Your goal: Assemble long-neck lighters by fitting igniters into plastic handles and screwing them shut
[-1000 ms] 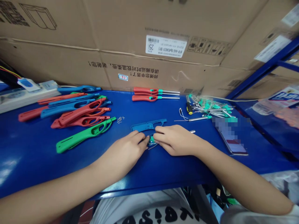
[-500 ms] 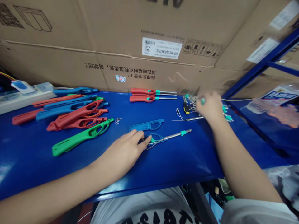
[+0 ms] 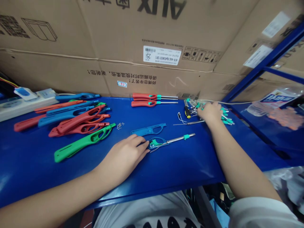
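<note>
My left hand [image 3: 125,154] is closed over the handle end of an open blue lighter half [image 3: 166,143], hiding that end. A turquoise trigger [image 3: 155,142], thin wires and a metal tube [image 3: 177,138] lie in this half. Just behind it, an empty blue half shell [image 3: 148,129] rests on the table. My right hand [image 3: 210,113] reaches into a pile of small turquoise parts [image 3: 226,119] with its fingers curled; what they grip is hidden. Left of that hand are a black-and-yellow screwdriver [image 3: 187,112] and a loose metal tube with a wire [image 3: 196,122].
Red, blue and green lighter casings [image 3: 82,139] are heaped at the left, beside several small screws [image 3: 120,125]. Assembled red lighters [image 3: 144,103] lie at the back against a cardboard box [image 3: 118,41]. A white power strip [image 3: 28,103] borders the left; a blue metal frame [image 3: 263,65] stands right.
My left fingers have drawn back a little, so more of the trigger and wires shows. My right hand has settled lower into the turquoise pile. The view has tilted slightly upward.
</note>
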{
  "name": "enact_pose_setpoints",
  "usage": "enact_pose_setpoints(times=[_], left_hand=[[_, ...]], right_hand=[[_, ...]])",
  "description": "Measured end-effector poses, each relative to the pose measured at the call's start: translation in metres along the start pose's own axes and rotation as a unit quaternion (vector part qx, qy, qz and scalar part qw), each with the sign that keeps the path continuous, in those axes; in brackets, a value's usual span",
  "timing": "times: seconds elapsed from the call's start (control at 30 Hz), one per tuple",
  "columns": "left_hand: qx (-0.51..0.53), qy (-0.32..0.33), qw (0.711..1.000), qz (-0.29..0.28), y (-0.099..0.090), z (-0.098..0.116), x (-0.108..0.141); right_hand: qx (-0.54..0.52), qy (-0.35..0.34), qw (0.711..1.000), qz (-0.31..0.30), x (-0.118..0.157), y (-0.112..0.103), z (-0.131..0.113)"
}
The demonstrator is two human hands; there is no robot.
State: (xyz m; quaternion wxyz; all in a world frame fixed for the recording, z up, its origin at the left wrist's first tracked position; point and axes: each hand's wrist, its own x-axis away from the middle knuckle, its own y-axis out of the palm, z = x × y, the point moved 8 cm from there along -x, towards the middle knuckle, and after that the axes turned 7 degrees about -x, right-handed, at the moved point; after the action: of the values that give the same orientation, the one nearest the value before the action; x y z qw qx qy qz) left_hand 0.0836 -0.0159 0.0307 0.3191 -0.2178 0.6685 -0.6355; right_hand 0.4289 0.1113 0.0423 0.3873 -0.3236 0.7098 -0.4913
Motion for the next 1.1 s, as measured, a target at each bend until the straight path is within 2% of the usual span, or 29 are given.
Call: enact_pose_setpoints(times=[0.17,0.4,0.53,0.67,0.7,0.8,0.9,1.0,1.03,1.1], left_hand=[[0.004,0.0,1.0,-0.023,0.0,0.003,-0.003],[-0.023,0.03,0.999,-0.014,0.0,0.008,-0.002],[0.023,0.032,0.999,-0.004,0.002,0.005,0.0],[0.11,0.01,0.994,0.025,-0.002,-0.002,0.002],[0.135,-0.006,0.99,0.04,-0.005,-0.005,0.002],[0.203,-0.073,0.972,0.09,-0.016,-0.021,0.001],[0.237,-0.103,0.959,0.114,-0.023,-0.03,-0.002],[0.263,-0.054,0.961,0.072,-0.02,-0.024,-0.007],[0.276,-0.039,0.959,0.053,-0.018,-0.021,-0.008],[0.305,-0.031,0.951,0.026,-0.014,-0.018,-0.009]], right_hand=[[-0.007,0.009,1.0,0.013,0.001,-0.001,-0.002],[-0.049,-0.004,0.995,0.091,0.003,-0.013,-0.004],[-0.146,-0.088,0.976,0.139,0.008,-0.029,-0.019],[-0.203,-0.211,0.95,0.111,0.028,-0.039,-0.054],[-0.219,-0.25,0.938,0.102,0.039,-0.041,-0.066],[-0.244,-0.476,0.842,0.071,0.099,-0.05,-0.114],[-0.227,-0.63,0.743,-0.015,0.165,-0.045,-0.146],[-0.244,-0.681,0.689,-0.04,0.203,-0.048,-0.157],[-0.249,-0.685,0.683,-0.043,0.209,-0.049,-0.157],[-0.273,-0.665,0.692,-0.061,0.207,-0.049,-0.157]])
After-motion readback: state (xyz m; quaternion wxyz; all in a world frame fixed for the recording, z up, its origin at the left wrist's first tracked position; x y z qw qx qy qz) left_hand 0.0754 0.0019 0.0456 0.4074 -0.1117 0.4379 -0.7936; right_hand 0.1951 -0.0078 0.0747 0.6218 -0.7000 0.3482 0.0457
